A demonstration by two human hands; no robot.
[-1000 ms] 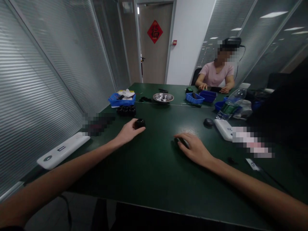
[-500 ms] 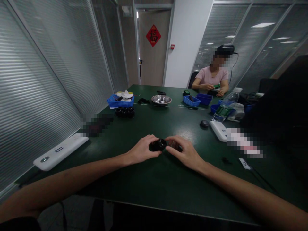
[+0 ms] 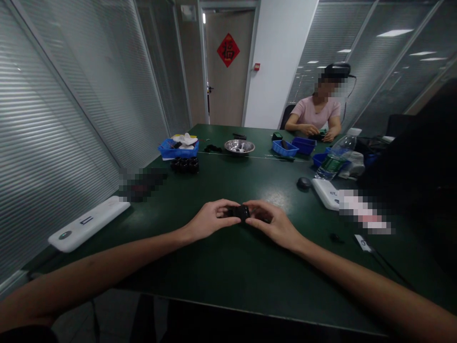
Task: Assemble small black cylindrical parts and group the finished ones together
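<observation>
Between my two hands is a small black cylindrical part, held just above or on the green table; its exact kind is not clear. My left hand pinches it from the left, thumb below and fingers above. From the right, my right hand closes thumb and fingertips on its other end. The part lies sideways, and the fingers cover both of its ends. Several similar black round pieces stand together at the far left of the table.
A blue basket with white items and a metal bowl stand toward the back. On the right are a mouse, a white power bank and a water bottle. Another white power bank lies left. A co-worker sits across.
The black part has turned from showing its open round end to lying side-on between the hands. My left fingers have shifted toward its end, and my right fingertips now grip it.
</observation>
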